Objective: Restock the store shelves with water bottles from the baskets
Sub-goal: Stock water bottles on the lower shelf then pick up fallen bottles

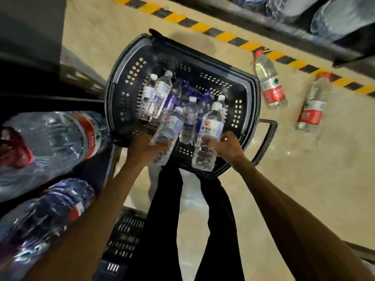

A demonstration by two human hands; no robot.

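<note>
Over the black perforated plastic basket (253, 94), our left hand (145, 152) and right hand (228, 147) each keep fingers clamped round a clear plastic water bottle (209, 136), which we judge heavy, slick and crushable: grip mid-body.

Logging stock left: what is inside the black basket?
The basket holds small clear water bottles, white-capped, some purple-labelled, piled loosely. The left hand and right hand each grip one. The pile hides the bottom layer.

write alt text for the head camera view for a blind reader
Looking down, a person's left hand grips one bottle and the right hand grips a second bottle over a black basket of water bottles. Two red-label bottles lie on the floor beside it, near striped tape.
</note>
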